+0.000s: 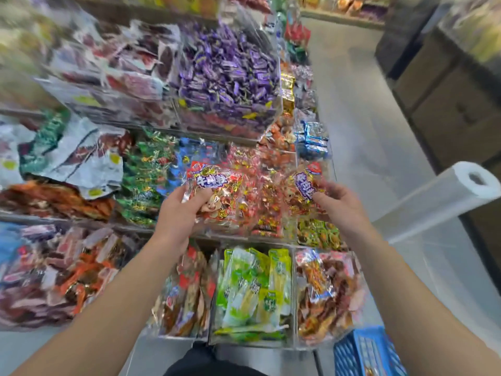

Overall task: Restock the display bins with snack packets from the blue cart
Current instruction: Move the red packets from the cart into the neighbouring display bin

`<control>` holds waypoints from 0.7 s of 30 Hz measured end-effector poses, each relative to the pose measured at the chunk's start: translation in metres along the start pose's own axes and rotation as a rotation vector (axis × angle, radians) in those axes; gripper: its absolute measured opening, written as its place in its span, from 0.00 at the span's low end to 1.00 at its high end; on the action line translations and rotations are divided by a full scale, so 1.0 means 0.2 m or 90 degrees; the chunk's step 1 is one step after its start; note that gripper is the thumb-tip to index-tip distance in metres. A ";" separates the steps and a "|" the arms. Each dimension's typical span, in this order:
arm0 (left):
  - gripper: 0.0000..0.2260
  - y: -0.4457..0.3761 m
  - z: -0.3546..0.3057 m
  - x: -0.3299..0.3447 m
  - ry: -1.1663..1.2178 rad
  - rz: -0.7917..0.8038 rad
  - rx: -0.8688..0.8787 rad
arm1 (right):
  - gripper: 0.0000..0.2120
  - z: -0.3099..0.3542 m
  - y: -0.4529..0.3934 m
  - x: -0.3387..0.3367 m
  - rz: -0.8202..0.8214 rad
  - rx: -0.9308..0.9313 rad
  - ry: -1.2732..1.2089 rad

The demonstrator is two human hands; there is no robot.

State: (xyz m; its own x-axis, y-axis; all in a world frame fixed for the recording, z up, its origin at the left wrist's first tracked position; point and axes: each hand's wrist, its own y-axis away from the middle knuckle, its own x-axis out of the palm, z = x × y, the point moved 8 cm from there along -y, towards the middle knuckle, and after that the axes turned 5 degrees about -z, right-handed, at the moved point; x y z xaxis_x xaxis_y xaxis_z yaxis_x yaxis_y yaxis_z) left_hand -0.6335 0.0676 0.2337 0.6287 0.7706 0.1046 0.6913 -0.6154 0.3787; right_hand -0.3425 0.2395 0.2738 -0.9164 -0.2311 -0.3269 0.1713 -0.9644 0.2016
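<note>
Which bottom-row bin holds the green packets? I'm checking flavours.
The middle clear bin, below the left hand: its green and yellow packets stand between bins of red-orange ones.

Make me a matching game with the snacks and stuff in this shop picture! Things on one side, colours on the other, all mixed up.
Things:
1. candies in the top bin
2. packets in the bottom middle bin
3. cart
4. plastic roll

Colours:
A. white
B. green and yellow
C. purple
D. blue

Pairs: 1-C, 2-B, 3-D, 4-A
</note>
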 end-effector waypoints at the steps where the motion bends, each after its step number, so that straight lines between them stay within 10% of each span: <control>1: 0.40 -0.04 -0.01 0.00 0.004 -0.005 0.002 | 0.06 0.06 -0.07 0.01 -0.008 -0.037 0.074; 21: 0.38 -0.50 0.02 0.25 0.000 -0.115 -0.085 | 0.14 0.25 -0.99 0.67 0.034 -0.364 0.694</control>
State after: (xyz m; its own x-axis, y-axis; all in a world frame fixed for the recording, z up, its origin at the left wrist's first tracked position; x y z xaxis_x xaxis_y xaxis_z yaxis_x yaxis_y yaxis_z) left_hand -0.6690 0.1670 0.1986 0.4982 0.8667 0.0245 0.7398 -0.4396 0.5093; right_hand -0.5175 0.4066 0.2367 -0.1698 0.0053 -0.9855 0.5847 -0.8044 -0.1051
